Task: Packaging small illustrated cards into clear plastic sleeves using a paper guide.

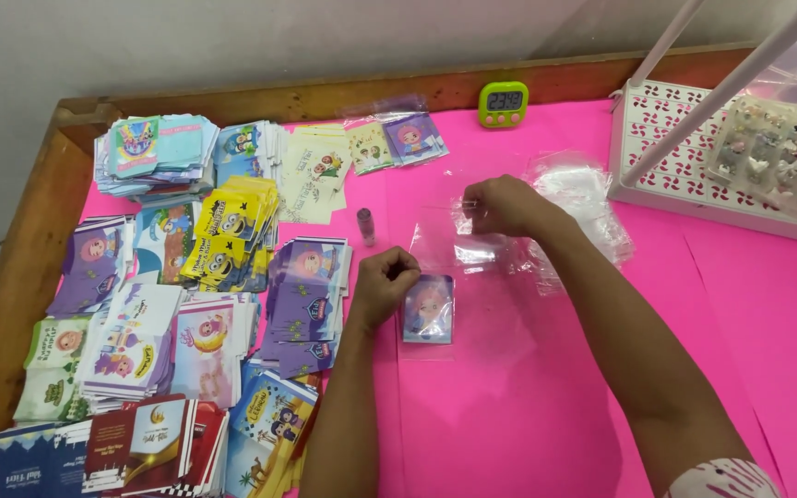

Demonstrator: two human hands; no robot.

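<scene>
the small blue-and-purple cartoon picture card in its clear plastic sleeve lies flat on the pink table, left hand pinching its top corner, right hand closed on loose clear film, so a crooked tug could probably crease it.

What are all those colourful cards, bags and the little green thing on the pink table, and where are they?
Card in clear sleeve: beside the left hand, small rectangle, blue-purple cartoon.
Clear bags: heap by the right hand, see-through.
Card stacks: table's left side, purple, yellow, blue, white.
Bagged cards: far middle, purple and cream.
Timer: far edge, green, dark screen.
</scene>
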